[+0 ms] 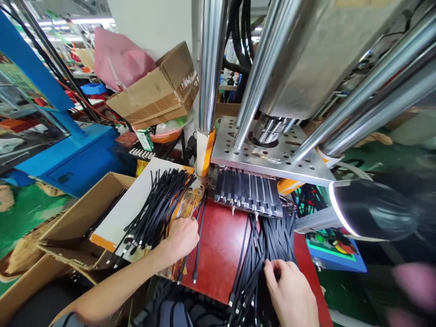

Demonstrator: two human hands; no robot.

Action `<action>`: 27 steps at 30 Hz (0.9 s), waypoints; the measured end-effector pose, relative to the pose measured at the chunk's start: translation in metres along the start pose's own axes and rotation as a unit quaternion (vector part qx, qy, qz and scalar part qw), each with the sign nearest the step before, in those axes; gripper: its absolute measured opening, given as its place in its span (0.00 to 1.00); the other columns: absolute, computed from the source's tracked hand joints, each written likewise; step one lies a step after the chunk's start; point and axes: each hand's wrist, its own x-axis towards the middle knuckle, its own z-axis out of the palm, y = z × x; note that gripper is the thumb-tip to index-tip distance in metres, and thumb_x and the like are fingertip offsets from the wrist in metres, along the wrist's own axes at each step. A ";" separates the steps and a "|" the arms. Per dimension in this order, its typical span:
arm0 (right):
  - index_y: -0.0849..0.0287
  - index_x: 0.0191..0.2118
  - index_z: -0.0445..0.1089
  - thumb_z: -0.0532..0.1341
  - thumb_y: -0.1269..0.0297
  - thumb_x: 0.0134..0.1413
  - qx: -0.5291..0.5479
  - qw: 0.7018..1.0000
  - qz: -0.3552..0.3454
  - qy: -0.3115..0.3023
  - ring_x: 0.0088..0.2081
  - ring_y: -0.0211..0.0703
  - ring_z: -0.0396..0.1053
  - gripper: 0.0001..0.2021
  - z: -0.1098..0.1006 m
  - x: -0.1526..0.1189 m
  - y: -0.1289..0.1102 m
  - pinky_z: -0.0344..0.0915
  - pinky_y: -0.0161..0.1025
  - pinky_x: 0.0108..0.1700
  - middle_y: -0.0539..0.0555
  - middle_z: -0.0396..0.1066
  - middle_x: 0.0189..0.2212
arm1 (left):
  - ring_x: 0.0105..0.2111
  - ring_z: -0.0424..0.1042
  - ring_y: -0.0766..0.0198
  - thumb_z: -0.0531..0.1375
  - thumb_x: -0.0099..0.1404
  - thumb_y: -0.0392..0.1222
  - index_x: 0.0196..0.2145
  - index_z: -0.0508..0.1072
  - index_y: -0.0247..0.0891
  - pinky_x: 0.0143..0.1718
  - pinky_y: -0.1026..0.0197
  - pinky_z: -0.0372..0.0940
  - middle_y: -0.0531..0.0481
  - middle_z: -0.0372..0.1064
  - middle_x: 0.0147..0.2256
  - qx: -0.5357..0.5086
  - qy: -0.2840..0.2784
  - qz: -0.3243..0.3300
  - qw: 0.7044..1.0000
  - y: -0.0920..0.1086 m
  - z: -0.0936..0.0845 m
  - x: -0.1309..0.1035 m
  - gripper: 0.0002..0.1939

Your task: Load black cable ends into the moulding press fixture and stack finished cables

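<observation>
My left hand (184, 237) is closed in a loose fist over the left side of the red work surface (220, 254). Its fingertips face away from the camera, so what they hold is hidden. Two flat black cables (199, 254) with metal plug ends run beside and beneath it. Just left of this hand, a heap of similar cables (158, 204) lies on a white board (129, 211). My right hand (291, 290), thumb and forefinger pinched on a black cable, rests at the right-hand cable bundle (277, 240). Ahead, a metal fixture (248, 193) holds several cables side by side in slots.
Above the fixture stands a press with a thick steel plate (269, 156) and upright chrome rods (213, 68). A lamp (368, 209) juts in from the right. Open cardboard boxes (85, 213) stand at the left, near a blue machine (78, 154).
</observation>
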 end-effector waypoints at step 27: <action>0.58 0.27 0.70 0.57 0.57 0.70 0.353 0.873 -0.228 -0.249 0.24 0.36 0.65 0.19 -0.035 -0.062 -0.056 0.58 0.31 0.27 0.49 0.68 0.22 | 0.16 0.62 0.73 0.68 0.61 0.57 0.28 0.77 0.32 0.17 0.70 0.56 0.54 0.66 0.24 -0.658 -0.186 0.059 0.727 0.063 0.000 -0.075 0.21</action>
